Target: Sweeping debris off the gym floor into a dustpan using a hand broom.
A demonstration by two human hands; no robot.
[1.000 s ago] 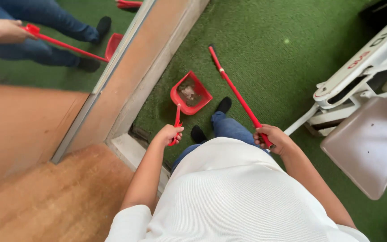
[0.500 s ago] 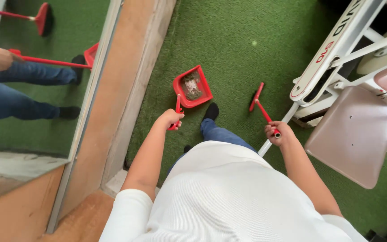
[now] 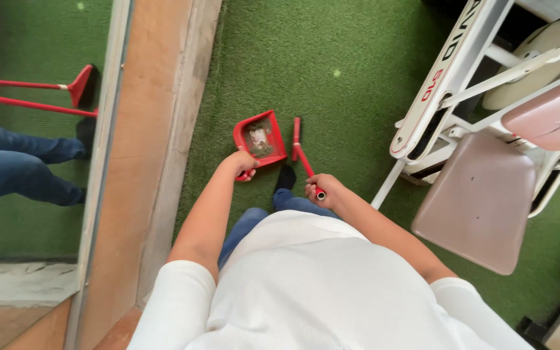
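1. The left hand point(image 3: 242, 163) has its grip closed around the handle of a red dustpan point(image 3: 260, 139), which sits low over the green carpet floor point(image 3: 332, 71), close to the floor's left edge along the wooden frame point(image 3: 163, 129).
2. Bits of debris and a pale scrap lie inside the dustpan.
3. The right hand point(image 3: 324, 190) has its grip wrapped tight around the handle of a red broom point(image 3: 301, 150), whose head points away from the person, just beside the dustpan's right side.
4. A black-socked foot point(image 3: 285, 176) rests on the floor between the two hands.
5. A mirror point(image 3: 30, 129) at the left reflects the broom and jeans.
6. A white exercise machine with pinkish pads point(image 3: 481, 194) stands at the right.
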